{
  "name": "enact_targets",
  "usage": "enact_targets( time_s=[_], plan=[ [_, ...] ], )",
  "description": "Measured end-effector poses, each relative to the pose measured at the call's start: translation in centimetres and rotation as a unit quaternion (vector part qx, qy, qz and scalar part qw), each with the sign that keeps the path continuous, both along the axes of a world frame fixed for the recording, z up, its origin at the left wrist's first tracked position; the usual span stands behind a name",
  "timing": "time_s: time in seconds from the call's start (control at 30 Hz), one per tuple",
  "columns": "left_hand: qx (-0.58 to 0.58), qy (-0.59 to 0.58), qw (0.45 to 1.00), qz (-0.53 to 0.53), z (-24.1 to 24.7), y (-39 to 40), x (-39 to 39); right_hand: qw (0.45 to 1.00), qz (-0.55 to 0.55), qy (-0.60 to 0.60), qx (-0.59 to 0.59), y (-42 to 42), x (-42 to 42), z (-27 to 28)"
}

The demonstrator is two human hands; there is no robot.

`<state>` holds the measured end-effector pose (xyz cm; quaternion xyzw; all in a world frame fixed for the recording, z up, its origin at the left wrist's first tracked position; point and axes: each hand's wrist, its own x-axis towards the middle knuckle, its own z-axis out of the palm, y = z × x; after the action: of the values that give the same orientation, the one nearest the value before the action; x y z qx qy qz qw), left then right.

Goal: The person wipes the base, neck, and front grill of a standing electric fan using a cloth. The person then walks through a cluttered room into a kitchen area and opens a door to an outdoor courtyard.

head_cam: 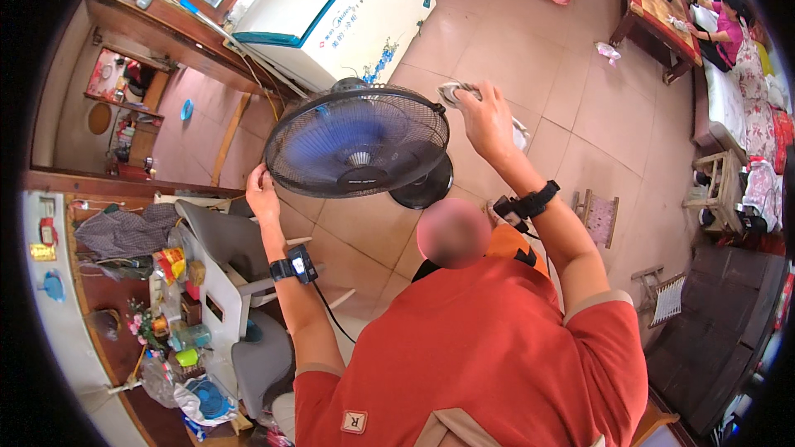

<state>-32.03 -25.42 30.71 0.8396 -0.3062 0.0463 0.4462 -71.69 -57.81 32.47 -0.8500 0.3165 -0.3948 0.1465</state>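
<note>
In front of me stands a black pedestal fan [357, 143] with a wire mesh guard and bluish blades. Its round black base [428, 183] shows below the head, on the tiled floor. My left hand [262, 195] grips the left rim of the guard between thumb and fingers. To the right of the guard, and apart from it, my right hand [489, 121] holds a crumpled grey-and-white cloth [456, 92]. Part of this cloth hangs out behind the hand, and the palm hides the rest.
A white Midea chest freezer [372, 31] stands behind the fan. Grey chairs [220, 239] and a cluttered white table [217, 323] are at left. Small stools [599, 217] stand right. A person [723, 31] sits at a wooden table [661, 12], upper right.
</note>
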Motion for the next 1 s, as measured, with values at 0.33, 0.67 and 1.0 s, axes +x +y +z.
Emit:
enact_targets(
  time_s=[0.33,0.67,1.0],
  plan=[
    [0.002,-0.006,1.0,-0.001,-0.1,-0.2,-0.2,0.993,0.062,-0.064,-0.072,3.1,3.2,3.2],
    [-0.002,-0.015,1.0,0.003,1.3,-0.9,0.0,0.997,0.042,-0.011,-0.071,4.3,-3.2,-5.6],
    [0.001,-0.014,1.0,0.003,2.8,-2.2,-1.7,0.988,0.069,-0.135,-0.028,2.9,1.1,2.6]
  ],
)
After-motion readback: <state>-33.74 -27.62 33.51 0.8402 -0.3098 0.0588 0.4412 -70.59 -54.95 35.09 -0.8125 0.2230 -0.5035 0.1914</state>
